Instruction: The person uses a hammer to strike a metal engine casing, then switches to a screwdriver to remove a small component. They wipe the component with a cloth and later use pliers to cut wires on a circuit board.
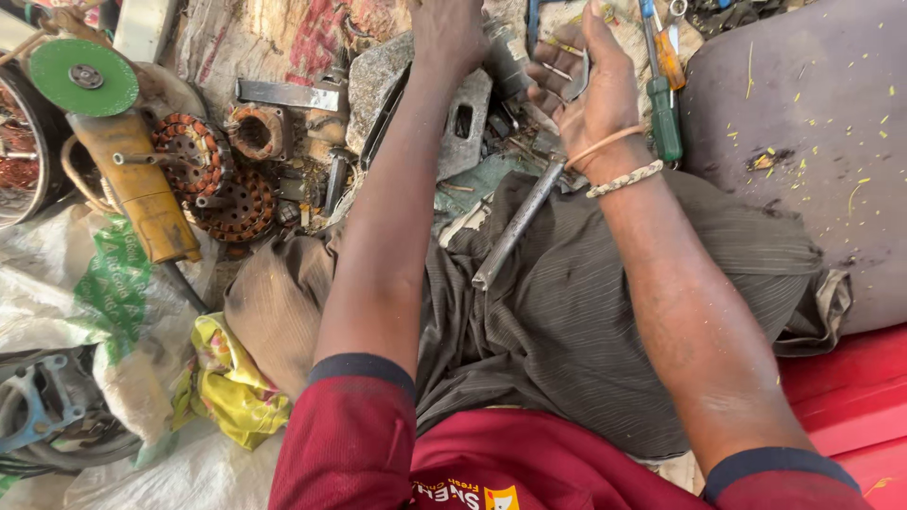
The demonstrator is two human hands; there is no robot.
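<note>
Hands: the left hand (449,38) was closed over a grey metal cylinder (505,57) near the top of the view. The right hand (590,90) gripped a flat metal tool (520,222), its shaft slanting down across the lap. A green-handled screwdriver (664,113) lay just beside the right wrist; an angle grinder (123,142) lay well apart at left.
</note>
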